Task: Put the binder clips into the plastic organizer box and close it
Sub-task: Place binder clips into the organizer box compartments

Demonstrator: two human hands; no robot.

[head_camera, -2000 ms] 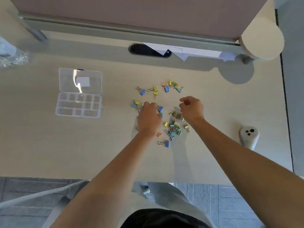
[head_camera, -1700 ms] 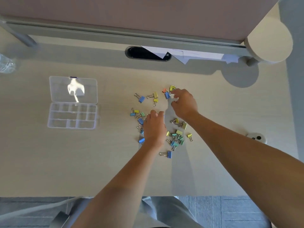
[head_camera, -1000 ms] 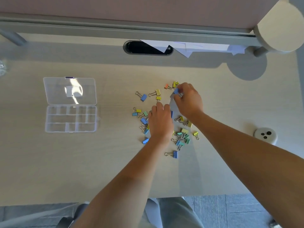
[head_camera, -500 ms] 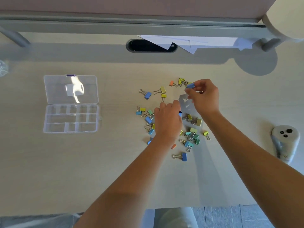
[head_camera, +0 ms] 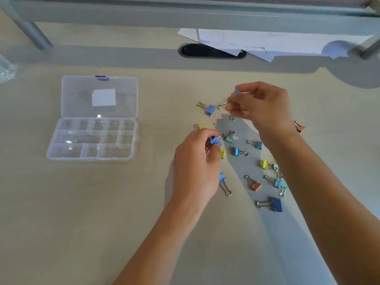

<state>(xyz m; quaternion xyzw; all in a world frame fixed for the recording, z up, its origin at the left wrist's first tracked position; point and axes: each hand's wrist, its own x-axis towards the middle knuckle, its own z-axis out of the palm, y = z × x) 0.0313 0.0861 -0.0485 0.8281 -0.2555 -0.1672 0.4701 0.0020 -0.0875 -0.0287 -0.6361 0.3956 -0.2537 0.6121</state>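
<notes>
Several coloured binder clips [head_camera: 254, 184] lie scattered on the desk around my hands. My left hand [head_camera: 196, 169] is closed on a blue clip [head_camera: 214, 140] pinched at its fingertips, with more clips seemingly in the palm. My right hand [head_camera: 261, 105] is raised over the far clips and grips a blue clip [head_camera: 236, 91] between thumb and fingers, wire handles sticking out to its left. The clear plastic organizer box [head_camera: 92, 138] lies open at the left, lid [head_camera: 98, 95] flat behind the empty compartments.
White papers [head_camera: 257, 42] overhang a black cable slot [head_camera: 197, 50] at the desk's back edge. A grey post [head_camera: 30, 31] stands at the back left, with crinkled clear plastic [head_camera: 5, 68] at the left edge. An orange clip [head_camera: 299, 126] lies apart, right of my right wrist.
The camera has moved closer to the desk. My right hand has lifted blue clips from the far cluster. My left hand has turned and closed on a blue clip; the pile is more spread out.
</notes>
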